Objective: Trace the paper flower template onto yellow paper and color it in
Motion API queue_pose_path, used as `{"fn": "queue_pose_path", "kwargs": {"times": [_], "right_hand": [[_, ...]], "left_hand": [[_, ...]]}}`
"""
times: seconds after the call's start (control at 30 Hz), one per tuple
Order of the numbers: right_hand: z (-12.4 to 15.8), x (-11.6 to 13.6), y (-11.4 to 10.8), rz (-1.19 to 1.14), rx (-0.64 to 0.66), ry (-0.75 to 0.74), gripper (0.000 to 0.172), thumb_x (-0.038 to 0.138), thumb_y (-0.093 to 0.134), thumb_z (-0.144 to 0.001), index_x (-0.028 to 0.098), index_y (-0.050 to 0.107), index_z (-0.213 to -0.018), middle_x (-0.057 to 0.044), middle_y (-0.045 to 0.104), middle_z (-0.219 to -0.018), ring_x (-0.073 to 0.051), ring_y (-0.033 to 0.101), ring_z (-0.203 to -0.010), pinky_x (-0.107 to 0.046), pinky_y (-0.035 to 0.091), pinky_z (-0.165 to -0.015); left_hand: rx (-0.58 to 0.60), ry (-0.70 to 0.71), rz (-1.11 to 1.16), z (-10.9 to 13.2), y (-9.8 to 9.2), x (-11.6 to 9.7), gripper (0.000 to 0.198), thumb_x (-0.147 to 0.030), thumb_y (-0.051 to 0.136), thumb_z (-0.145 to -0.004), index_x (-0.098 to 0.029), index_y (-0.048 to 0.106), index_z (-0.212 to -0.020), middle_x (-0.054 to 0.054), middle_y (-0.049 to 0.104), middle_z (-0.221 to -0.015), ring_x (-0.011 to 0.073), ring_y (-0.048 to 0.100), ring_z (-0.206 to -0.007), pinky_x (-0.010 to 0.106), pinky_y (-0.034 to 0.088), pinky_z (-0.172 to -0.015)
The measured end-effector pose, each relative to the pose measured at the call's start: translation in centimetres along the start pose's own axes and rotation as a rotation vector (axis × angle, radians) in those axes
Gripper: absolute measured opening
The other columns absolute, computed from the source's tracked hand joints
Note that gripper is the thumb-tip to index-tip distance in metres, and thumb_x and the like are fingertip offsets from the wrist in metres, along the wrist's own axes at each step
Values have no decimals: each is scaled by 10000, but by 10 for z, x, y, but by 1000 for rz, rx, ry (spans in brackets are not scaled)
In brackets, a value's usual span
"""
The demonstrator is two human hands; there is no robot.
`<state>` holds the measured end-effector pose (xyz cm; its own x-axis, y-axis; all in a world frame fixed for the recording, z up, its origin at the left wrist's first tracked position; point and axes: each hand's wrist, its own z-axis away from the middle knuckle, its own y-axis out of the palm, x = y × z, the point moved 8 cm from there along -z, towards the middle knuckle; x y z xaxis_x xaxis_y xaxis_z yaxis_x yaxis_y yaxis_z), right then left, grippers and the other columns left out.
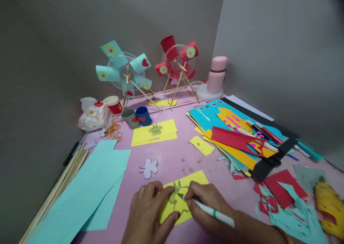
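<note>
A yellow paper card (200, 177) lies in front of me, with a green butterfly outline drawn on it. My right hand (206, 202) is closed around a white felt-tip pen (215, 214) with a green band, its green tip at the drawing. On the left part of the card rests my left hand (150, 210), thumb and forefinger apart and touching the paper. Just beyond it lies a pale lilac butterfly cut-out (149, 168). Farther back is another yellow card (169, 129) bearing a green butterfly drawing.
Light-blue paper sheets (88, 186) and wooden sticks (56, 190) cover the left. Two paper-bladed wheels (126, 71) on stick frames stand behind. At right are stacked coloured papers (196, 115), markers (268, 132), paper scraps (292, 215) and a yellow glue gun (329, 208). A pink flask (217, 75) stands behind.
</note>
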<state>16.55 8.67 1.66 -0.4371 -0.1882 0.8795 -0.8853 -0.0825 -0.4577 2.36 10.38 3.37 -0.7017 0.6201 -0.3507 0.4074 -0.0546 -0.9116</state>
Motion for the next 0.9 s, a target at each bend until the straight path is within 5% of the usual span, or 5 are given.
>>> {"fn": "queue_pose_path", "kwargs": {"times": [0.9], "right_hand": [[-2, 6, 3, -27, 63, -71, 92, 156, 467, -703, 206, 544, -701, 64, 478, -544, -90, 381, -452, -191, 304, -475]], "left_hand": [[10, -19, 7, 1, 1, -1, 385, -445, 635, -795, -308, 598, -1153, 57, 576, -1015, 239, 550, -923, 370, 468, -746]]}}
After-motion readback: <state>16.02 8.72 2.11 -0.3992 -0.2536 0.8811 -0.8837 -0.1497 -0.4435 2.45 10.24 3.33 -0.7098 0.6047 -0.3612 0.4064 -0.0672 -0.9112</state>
